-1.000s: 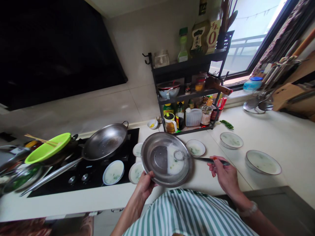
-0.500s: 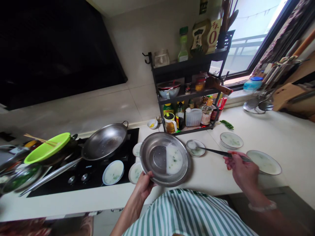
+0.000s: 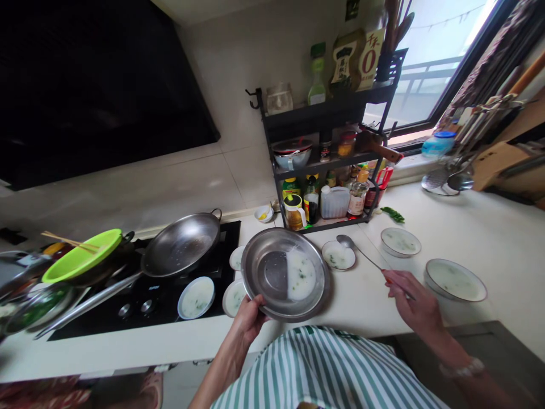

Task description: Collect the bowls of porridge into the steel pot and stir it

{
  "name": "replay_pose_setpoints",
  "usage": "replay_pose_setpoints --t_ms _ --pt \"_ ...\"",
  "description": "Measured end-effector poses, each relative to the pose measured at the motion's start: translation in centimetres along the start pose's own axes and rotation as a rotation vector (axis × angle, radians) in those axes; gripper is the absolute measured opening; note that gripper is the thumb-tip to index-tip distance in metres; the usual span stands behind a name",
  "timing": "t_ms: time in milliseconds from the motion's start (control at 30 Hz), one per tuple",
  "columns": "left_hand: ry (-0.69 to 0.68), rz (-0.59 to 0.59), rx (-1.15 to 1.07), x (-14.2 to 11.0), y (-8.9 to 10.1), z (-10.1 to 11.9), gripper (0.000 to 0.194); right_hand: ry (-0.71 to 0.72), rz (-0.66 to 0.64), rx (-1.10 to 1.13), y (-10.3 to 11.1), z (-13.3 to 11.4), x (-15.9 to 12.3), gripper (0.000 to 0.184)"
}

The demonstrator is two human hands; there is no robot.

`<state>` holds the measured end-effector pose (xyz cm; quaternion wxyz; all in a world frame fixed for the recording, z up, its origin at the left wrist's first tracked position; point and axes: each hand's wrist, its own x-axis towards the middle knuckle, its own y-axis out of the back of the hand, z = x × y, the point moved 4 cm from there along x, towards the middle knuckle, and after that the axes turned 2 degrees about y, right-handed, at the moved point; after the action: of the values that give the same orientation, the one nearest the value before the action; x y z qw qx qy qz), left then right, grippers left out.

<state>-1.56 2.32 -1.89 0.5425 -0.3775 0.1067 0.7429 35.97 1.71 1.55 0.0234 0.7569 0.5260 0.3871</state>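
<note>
My left hand (image 3: pixel 250 319) is closed on the near left rim of a steel basin (image 3: pixel 270 278). The basin tilts to the right, and white soup with green bits (image 3: pixel 301 275) pools on that side. My right hand (image 3: pixel 411 298) is closed round the handle of a metal ladle (image 3: pixel 361 250). The ladle's head is just beyond a small bowl of soup (image 3: pixel 338 257), apart from its rim. Two larger soup bowls, one behind (image 3: pixel 400 242) and one at the right (image 3: pixel 455 280), stand beyond my right hand. Another soup bowl (image 3: pixel 233 298) is partly hidden by the basin.
On the black stove (image 3: pixel 162 301) are a wok (image 3: pixel 183 244) with a long handle and a soup bowl (image 3: pixel 196 298). A green basin (image 3: pixel 85 258) with chopsticks is at the left. The seasoning rack (image 3: pixel 327 169) stands against the wall. Chopped greens (image 3: pixel 392 215) lie on the counter.
The ladle's head has moved from over the small bowl to behind it, on the right. My right hand has turned and shifted slightly. The left hand and basin have hardly moved.
</note>
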Motion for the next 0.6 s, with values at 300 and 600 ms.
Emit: replay_pose_setpoints --t_ms 300,600 --pt "-0.005 -0.01 0.002 0.2 -0.1 -0.1 0.025 -0.288 0.177 0.053 -0.3 1.9 -0.8 0.026" --pt "0.0 -0.002 0.031 0.1 -0.1 -0.2 0.024 -0.461 0.226 0.497 -2.7 -0.1 -0.6 0.03"
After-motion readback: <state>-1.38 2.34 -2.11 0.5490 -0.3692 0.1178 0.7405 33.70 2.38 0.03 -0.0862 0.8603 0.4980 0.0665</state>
